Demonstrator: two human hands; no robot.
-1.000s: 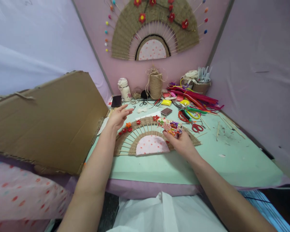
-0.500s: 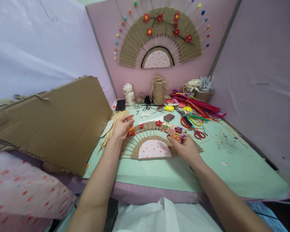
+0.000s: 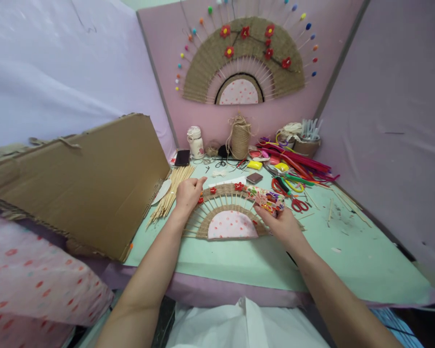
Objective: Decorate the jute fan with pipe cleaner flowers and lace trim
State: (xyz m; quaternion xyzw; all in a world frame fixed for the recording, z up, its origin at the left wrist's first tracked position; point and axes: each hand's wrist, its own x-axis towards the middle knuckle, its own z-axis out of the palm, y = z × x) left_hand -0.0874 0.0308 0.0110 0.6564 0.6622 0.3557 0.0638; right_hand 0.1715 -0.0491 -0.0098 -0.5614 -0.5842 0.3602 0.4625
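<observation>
the right hand (image 3: 270, 205) grips a floral tool (image 3: 266, 199); the left hand (image 3: 189, 194) is curled, hold unclear. mostly between them on the table (image 3: 217, 258), the fan (image 3: 232, 224) seems light, fragile, best held by its rim (image 3: 225, 191).

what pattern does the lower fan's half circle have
The half circle has reddish dots on pink; head view.
</observation>
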